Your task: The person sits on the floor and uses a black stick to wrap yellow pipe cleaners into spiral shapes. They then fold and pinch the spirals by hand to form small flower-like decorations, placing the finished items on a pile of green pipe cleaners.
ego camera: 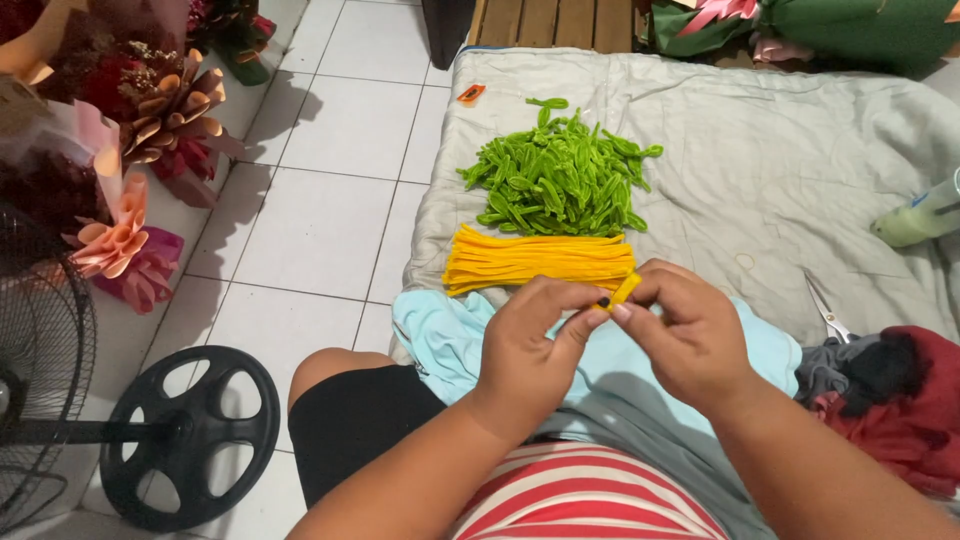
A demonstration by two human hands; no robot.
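while the person sits at the edge of a grey mattress pad point(800, 170) spread over a white tiled floor point(330, 200), both hands meet above a pale blue cloth point(440, 335) lying across the lap. to the left of the person, on the tiles, stands a black fan point(40, 400) with its round black base point(190, 435) near the knee, and beyond it wrapped bouquets point(120, 110) in pink, peach and dark red lean along the wall. a heap of red and dark cloth point(900, 400) lies at the right edge of the pad. farther out on the pad is a pile of green bent pipe cleaners point(560, 175), and just in front of it, touching its near edge, a neat bundle of yellow pipe cleaners point(535, 262) laid side by side. the left hand point(525, 350) and the right hand point(685, 335) are together just below that yellow bundle, fingertips nearly touching. between them is a short yellow pipe cleaner piece point(624, 289), held above the blue cloth; the fingers of both hands are closed, pinching it, the left at its lower end and the right along its side. a pale green bottle point(920, 220) lies at the far right. silver scissors point(828, 312) rest on the pad just right of the right hand. a small orange scrap point(471, 94) lies near the pad's far corner.
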